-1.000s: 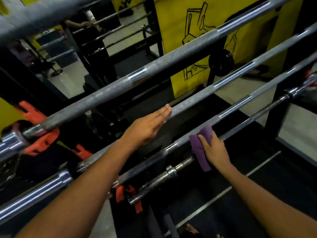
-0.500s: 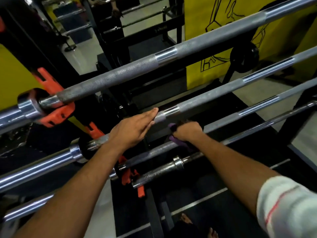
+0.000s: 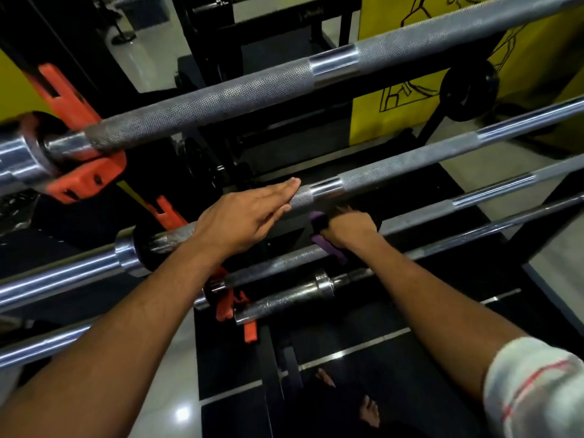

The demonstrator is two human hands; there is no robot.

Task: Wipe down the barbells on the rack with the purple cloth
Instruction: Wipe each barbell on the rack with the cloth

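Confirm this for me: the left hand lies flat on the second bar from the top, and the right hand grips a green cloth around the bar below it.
One detail is wrong: the cloth is purple, not green, as the head view shows. The rest stands: the left hand lies flat on the second bar from the top, and the right hand grips the cloth around the bar below it.

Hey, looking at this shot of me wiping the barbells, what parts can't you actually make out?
- Head view: most of the purple cloth is covered by the right hand gripping it.
- Right hand's fingers: curled out of sight around the third barbell.
- Second barbell: the stretch under the flat left hand is hidden.
- All bars: their right ends are cut off by the frame edge.
- How clean the bars are: too fine to judge.
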